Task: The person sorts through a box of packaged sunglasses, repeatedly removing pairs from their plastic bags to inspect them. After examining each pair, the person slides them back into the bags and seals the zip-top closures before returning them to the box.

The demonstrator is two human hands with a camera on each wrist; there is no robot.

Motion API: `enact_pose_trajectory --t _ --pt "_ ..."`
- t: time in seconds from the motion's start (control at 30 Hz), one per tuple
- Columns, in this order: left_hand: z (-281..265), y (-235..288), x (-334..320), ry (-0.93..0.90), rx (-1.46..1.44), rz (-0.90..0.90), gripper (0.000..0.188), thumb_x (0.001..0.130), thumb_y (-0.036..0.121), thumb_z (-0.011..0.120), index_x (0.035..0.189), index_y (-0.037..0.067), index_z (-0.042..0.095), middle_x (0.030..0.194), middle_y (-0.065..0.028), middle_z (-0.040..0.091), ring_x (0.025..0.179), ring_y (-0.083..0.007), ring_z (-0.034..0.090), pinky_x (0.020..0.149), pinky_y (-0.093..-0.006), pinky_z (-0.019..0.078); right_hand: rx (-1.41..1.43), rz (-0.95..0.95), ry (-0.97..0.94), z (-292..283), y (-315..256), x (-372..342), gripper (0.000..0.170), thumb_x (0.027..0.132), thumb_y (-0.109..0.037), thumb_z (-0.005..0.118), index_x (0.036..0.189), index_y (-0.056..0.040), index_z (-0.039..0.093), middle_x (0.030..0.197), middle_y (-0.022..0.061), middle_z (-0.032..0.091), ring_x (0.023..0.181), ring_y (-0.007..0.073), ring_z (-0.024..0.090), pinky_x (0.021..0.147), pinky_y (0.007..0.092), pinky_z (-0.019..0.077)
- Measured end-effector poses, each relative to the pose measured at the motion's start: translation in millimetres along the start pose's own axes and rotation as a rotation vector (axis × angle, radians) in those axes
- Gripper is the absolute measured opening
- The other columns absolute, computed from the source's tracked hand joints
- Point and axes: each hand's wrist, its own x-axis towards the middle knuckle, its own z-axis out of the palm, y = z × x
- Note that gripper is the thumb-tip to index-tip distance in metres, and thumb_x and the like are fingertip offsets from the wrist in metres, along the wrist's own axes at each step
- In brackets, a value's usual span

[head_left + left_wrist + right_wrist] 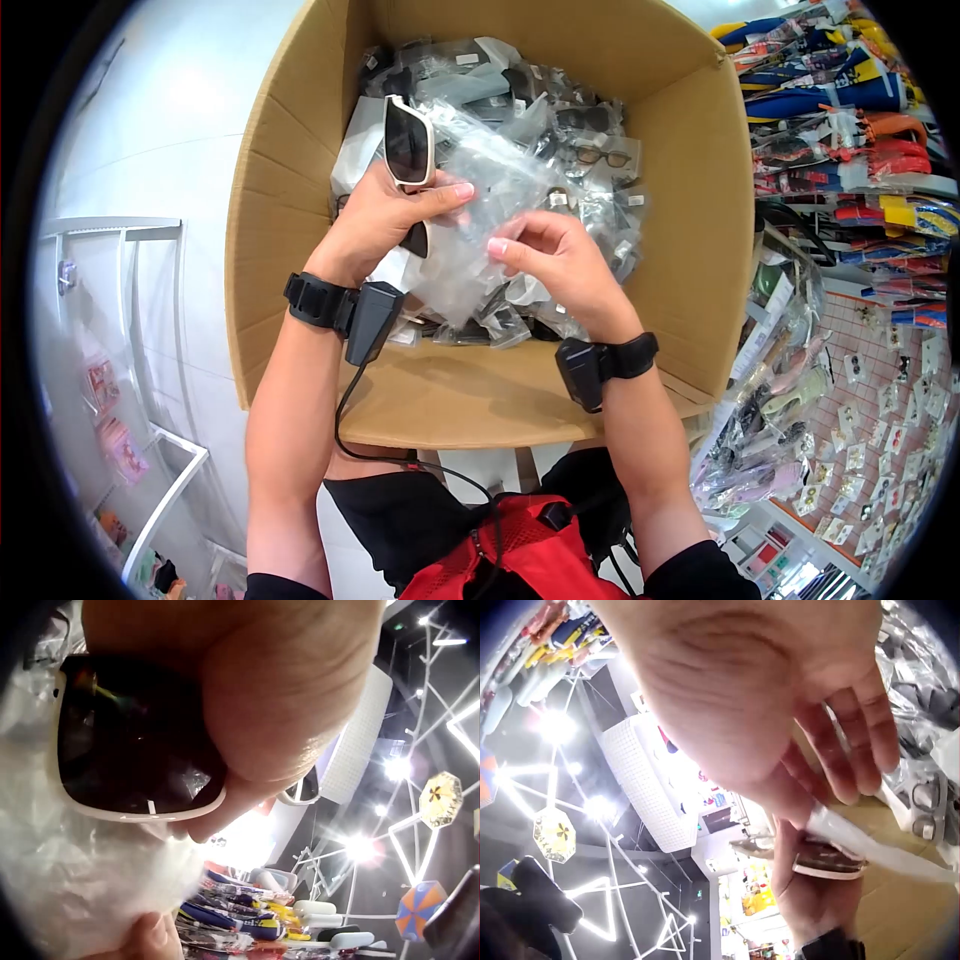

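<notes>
White-framed sunglasses with dark lenses are gripped in my left hand, one lens above the hand and part of the other below it. The left wrist view shows a dark lens close up beside the palm. My right hand pinches a clear plastic bag between thumb and index finger, its other fingers loosely bent. The left thumb overlaps the bag's near side in the head view. In the right wrist view, a strip of the bag stretches away from the pinching fingers.
Both hands are over a deep cardboard box holding many bagged glasses. Colourful packaged goods hang at the right, above a grid panel of small carded items. A white rack stands at the left.
</notes>
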Motion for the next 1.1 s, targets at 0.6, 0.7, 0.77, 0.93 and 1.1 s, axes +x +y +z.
enact_pose_trajectory --t 0.6,0.7,0.77,0.93,1.1 --pt "15 6 1 -0.101 0.569 0.377 0.044 0.072 0.019 0.09 0.108 0.003 0.068 0.102 -0.0032 0.066 0.097 -0.0144 0.06 0.088 -0.031 0.0502 -0.27 0.107 0.066 -4 -3 9 0.025 0.092 -0.021 0.072 0.079 -0.0015 0.063 0.062 -0.0021 0.057 0.051 0.0045 0.053 0.047 0.0229 0.04" --pt "17 4 1 -0.173 0.644 0.483 0.059 0.063 0.016 0.094 0.112 0.001 0.066 0.124 -0.0081 0.063 0.113 -0.0219 0.06 0.097 -0.0352 0.0492 -0.164 0.071 0.122 3 -1 9 0.026 0.092 -0.02 0.073 0.077 -0.0019 0.062 0.063 -0.0021 0.058 0.052 0.004 0.052 0.048 0.0223 0.0398" --pt "21 -2 3 -0.18 0.676 0.582 0.058 0.056 0.014 0.095 0.103 0.0 0.064 0.134 -0.0117 0.058 0.116 -0.0266 0.06 0.096 -0.0382 0.0504 -0.097 0.059 0.152 5 1 10 0.027 0.092 -0.02 0.073 0.076 -0.0022 0.061 0.063 -0.0025 0.058 0.053 0.0031 0.052 0.049 0.0213 0.0398" --pt "28 -4 1 -0.154 0.69 0.592 0.052 0.055 0.011 0.095 0.084 0.003 0.053 0.13 -0.0117 0.061 0.115 -0.0274 0.061 0.094 -0.0387 0.0513 -0.2 -0.114 0.21 5 16 14 0.033 0.093 -0.022 0.073 0.069 -0.0046 0.059 0.065 -0.0056 0.057 0.061 0.0004 0.047 0.053 0.0202 0.0362" --pt "33 -1 -1 -0.082 0.661 0.629 0.054 0.057 0.008 0.095 0.081 0.005 0.046 0.125 -0.0107 0.064 0.112 -0.0266 0.062 0.088 -0.0363 0.0521 -0.043 -0.054 0.245 8 13 16 0.04 0.097 -0.029 0.067 0.068 -0.0032 0.06 0.062 -0.0039 0.056 0.058 0.0027 0.048 0.051 0.0222 0.0361"
